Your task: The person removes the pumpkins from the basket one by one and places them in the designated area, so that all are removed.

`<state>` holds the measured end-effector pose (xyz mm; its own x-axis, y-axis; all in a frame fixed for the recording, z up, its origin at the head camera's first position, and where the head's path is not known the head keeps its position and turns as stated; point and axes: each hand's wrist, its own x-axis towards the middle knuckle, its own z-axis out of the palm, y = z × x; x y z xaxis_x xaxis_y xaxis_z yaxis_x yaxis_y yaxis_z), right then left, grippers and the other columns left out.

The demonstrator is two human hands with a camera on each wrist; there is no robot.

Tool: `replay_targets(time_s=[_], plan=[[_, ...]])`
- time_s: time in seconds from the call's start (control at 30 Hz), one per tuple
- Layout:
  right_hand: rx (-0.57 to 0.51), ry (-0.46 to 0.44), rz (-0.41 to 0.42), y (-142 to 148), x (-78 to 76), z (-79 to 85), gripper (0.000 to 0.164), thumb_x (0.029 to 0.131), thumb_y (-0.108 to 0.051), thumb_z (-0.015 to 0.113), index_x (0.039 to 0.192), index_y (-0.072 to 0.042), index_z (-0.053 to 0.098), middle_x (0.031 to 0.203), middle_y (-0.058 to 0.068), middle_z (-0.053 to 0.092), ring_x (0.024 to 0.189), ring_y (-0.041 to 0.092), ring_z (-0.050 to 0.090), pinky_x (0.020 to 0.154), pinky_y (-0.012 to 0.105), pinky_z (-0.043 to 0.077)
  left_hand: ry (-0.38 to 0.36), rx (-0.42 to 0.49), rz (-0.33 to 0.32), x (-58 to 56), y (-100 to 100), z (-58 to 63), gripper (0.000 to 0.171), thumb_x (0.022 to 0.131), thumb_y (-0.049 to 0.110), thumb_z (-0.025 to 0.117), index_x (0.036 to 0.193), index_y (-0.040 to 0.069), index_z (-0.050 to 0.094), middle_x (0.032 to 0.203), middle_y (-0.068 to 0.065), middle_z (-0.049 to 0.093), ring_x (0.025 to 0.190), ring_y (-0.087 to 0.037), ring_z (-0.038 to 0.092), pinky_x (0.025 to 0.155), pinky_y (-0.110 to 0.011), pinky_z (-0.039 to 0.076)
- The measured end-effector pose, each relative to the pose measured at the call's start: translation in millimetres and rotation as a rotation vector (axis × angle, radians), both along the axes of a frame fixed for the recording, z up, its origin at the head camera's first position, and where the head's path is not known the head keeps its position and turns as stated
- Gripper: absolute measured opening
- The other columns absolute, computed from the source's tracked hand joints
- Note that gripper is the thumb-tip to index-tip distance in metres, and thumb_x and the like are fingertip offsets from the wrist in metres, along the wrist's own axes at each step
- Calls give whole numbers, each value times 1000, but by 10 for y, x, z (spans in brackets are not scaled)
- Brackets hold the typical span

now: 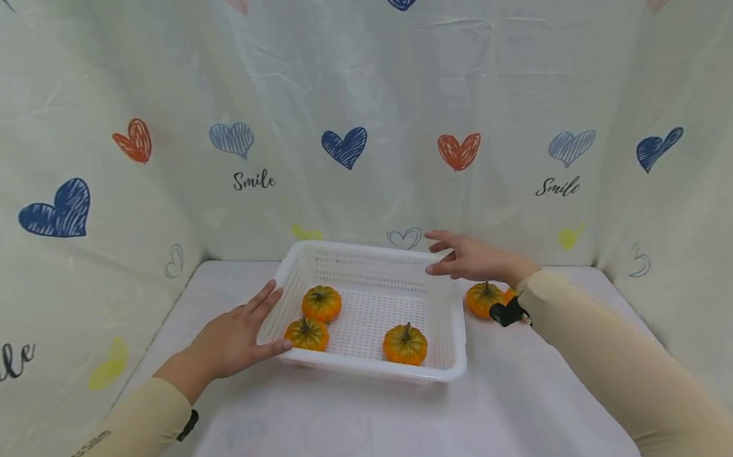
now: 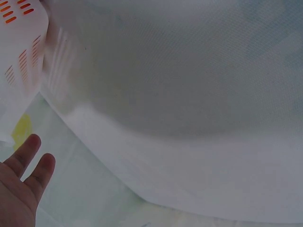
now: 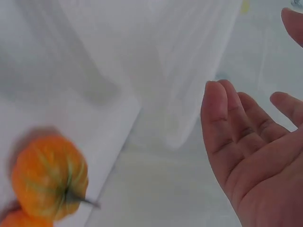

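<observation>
A white perforated plastic basket (image 1: 367, 366) stands on the table, slightly turned, with three small orange pumpkins (image 1: 405, 344) inside. Two pumpkins sit together at its left end, and one lies near the front right. My left hand (image 1: 227, 343) is at the basket's left side, fingers spread and thumb along the front left corner of the rim. In the left wrist view the basket's slotted wall (image 2: 28, 52) shows beyond the fingers. My right hand (image 1: 477, 258) hovers by the back right corner with relaxed fingers; its palm (image 3: 265, 170) holds nothing in the right wrist view.
Outside the basket, to its right, more orange pumpkins (image 1: 483, 299) sit on the white table, partly hidden behind the right wrist. One pumpkin (image 3: 49, 177) with a long stem shows in the right wrist view. A curtain (image 1: 350, 200) with hearts surrounds the table's back and sides.
</observation>
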<state>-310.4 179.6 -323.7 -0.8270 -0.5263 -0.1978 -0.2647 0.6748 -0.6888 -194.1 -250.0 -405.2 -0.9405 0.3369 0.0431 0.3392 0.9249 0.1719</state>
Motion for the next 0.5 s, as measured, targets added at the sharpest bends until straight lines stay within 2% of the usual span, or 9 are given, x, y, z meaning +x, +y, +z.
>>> replay_targets(time_s=[0.1, 0.27, 0.5], plan=[[2, -41, 56, -218, 34, -54, 82, 96, -33, 69, 159, -16, 21, 154, 22, 35, 123, 35, 56, 94, 46, 52, -1, 2, 1, 4, 2, 15, 101, 88, 76, 51, 160, 11, 22, 166, -9, 13, 130, -47, 47, 102, -62, 40], [26, -128, 102, -437, 90, -180, 81, 94, -33, 71, 158, -16, 25, 154, 19, 36, 118, 30, 60, 91, 43, 54, -5, 4, 4, -18, -4, -2, 101, 88, 72, 55, 160, 11, 20, 166, -8, 12, 131, -46, 46, 102, -62, 40], [161, -180, 123, -618, 170, -324, 77, 92, -34, 73, 156, -20, 33, 154, 19, 36, 114, 26, 59, 83, 40, 58, -7, 6, 3, -5, -5, 15, 100, 88, 70, 57, 160, 10, 21, 166, -9, 12, 131, -46, 47, 103, -62, 40]])
